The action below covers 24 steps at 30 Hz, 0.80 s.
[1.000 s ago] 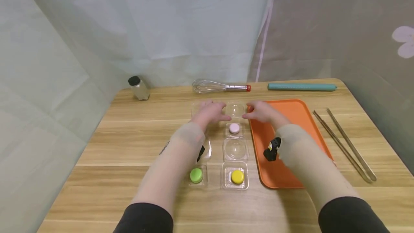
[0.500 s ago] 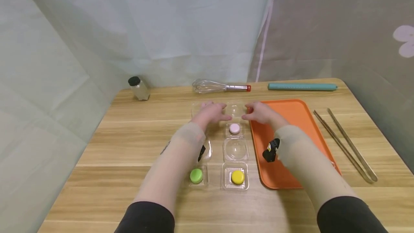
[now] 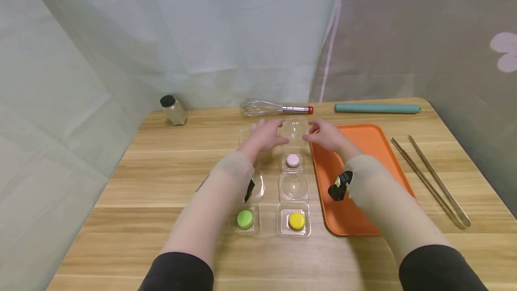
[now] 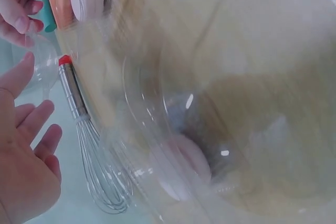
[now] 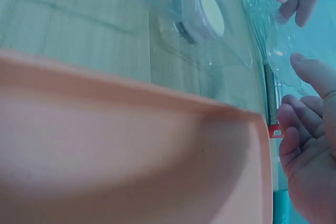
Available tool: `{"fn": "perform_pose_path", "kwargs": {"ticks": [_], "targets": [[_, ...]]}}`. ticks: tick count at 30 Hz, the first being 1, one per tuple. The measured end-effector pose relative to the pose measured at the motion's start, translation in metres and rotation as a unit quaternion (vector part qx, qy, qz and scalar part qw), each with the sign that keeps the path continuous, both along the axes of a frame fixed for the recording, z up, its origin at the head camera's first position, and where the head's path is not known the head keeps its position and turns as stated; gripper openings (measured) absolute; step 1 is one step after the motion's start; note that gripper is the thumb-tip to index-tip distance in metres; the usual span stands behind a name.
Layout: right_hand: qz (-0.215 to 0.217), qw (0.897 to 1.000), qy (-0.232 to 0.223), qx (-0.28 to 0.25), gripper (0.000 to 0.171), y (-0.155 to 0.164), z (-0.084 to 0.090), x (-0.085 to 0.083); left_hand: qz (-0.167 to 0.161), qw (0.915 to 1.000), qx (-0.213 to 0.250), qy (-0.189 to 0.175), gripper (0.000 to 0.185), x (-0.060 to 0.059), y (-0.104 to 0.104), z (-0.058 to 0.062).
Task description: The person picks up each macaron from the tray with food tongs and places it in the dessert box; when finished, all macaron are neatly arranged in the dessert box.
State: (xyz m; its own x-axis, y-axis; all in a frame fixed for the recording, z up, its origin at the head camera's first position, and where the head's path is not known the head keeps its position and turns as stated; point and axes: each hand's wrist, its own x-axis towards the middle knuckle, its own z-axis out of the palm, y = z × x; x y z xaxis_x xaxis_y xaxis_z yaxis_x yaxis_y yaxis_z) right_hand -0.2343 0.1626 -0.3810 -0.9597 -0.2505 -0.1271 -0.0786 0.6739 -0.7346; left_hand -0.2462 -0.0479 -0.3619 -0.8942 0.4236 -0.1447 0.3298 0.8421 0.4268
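Observation:
Both hands hold the clear hinged lid (image 3: 295, 128) of a small plastic clamshell box at the back of the table. My left hand (image 3: 262, 135) pinches its left edge between thumb and fingers. On the opposite edge my right hand (image 3: 326, 135) grips in the same way, seen also in the right wrist view. The lid is tilted up off the table. In the box's base lies a pale pink macaron (image 3: 292, 160). Another pink macaron (image 4: 181, 166) shows in a box beside it in the left wrist view; my left arm mostly hides that box from the head view.
Nearer stand open clear boxes with a green macaron (image 3: 245, 219) and a yellow macaron (image 3: 296, 221). An orange tray (image 3: 365, 140) lies under my right forearm, with metal tongs (image 3: 438, 183) beyond it. A whisk (image 3: 274, 108), a teal roll (image 3: 377, 108) and a black-capped jar (image 3: 173, 110) line the back.
The lid lay flat behind the pink macaron; now its edge is lifted and tilted up between both hands. The hands have risen slightly. The macarons and other things stay where they were.

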Motion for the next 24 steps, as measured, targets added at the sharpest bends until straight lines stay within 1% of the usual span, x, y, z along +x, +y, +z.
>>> {"fn": "perform_pose_path", "kwargs": {"ticks": [4,8,10,12,14,17,21,24], "targets": [[-0.017,0.999,-0.011,-0.036,0.065,0.000,-0.001,0.000,0.007,0.9995,0.029,0.007,0.076,0.000,0.001,-0.002],[-0.031,0.997,-0.032,-0.070,0.068,0.002,-0.001,0.001,0.019,0.9991,0.037,0.013,0.081,0.001,0.005,-0.005],[-0.037,0.994,-0.037,-0.097,0.070,0.002,0.000,0.002,0.020,0.9988,0.040,0.019,0.083,0.001,0.007,-0.004],[-0.037,0.990,-0.031,-0.135,0.072,0.003,0.002,0.003,0.017,0.9984,0.045,0.030,0.084,0.000,0.009,-0.003],[-0.032,0.984,-0.025,-0.173,0.074,0.004,0.005,0.003,0.014,0.9978,0.052,0.038,0.084,0.000,0.011,-0.001],[-0.019,0.979,-0.016,-0.205,0.077,0.005,0.006,0.002,0.014,0.9968,0.065,0.044,0.085,0.000,0.011,0.002],[0.002,0.978,-0.021,-0.210,0.081,0.007,0.009,0.003,0.009,0.9965,0.070,0.045,0.093,0.002,0.008,0.005],[0.016,0.976,-0.026,-0.214,0.081,0.009,0.009,0.004,-0.001,0.9968,0.062,0.051,0.100,0.002,0.007,0.006]]}}
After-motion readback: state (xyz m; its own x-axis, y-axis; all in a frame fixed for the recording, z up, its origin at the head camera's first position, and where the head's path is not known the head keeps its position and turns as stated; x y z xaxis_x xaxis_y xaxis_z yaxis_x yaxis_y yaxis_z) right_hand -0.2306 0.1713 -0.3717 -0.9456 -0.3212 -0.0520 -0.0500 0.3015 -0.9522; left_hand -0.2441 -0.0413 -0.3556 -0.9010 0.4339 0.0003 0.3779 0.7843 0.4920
